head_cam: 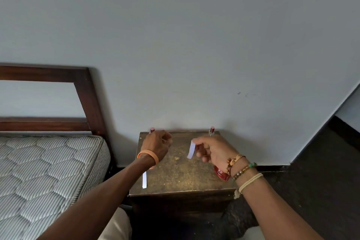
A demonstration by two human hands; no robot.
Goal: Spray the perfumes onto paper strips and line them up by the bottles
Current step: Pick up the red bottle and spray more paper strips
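Note:
My right hand [212,150] pinches a white paper strip [191,149] that hangs above the middle of a small brown bedside table [183,177]. My left hand [157,145] hovers over the table's back left, fingers curled, in front of a perfume bottle with a pink cap [152,130]; what it holds cannot be told. A second pink-capped bottle [212,130] stands at the back right corner against the wall. Another white strip [144,179] lies flat near the table's left front edge. A red bottle [222,174] lies on the right side, partly hidden by my right wrist.
A bed with a striped mattress [48,171] and dark wooden headboard [85,95] stands just left of the table. A pale wall [194,45] backs the table. Dark floor [311,171] spreads to the right.

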